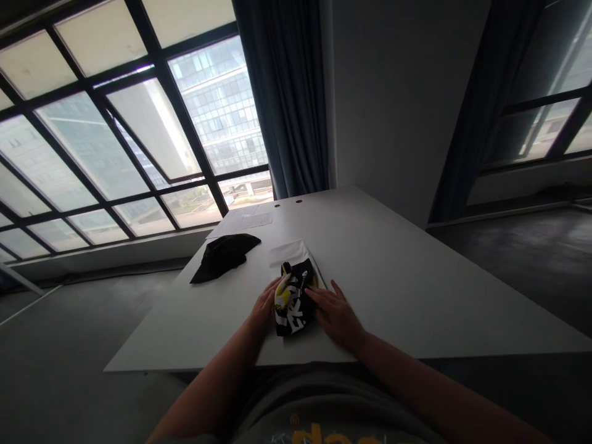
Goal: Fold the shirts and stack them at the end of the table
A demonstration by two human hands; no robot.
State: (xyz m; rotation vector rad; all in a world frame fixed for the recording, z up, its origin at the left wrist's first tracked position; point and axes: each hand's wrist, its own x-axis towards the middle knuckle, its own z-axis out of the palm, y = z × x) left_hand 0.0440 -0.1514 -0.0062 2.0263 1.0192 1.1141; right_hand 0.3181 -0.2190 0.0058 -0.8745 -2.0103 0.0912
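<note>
A folded black cloth with yellow and white print lies on the white table, right in front of me. My left hand grips its left edge, with the fingertips tucked against the fold. My right hand rests on its right side with the fingers spread, holding nothing. Under the far end of the printed cloth lies a white cloth, partly covered. A crumpled plain black cloth lies to the left, out of reach of my fingers.
Sheets of paper lie at the table's far end, near two small holes in the top. The table's near edge runs just past my forearms. Large windows with dark curtains stand beyond it, and a grey floor lies on both sides.
</note>
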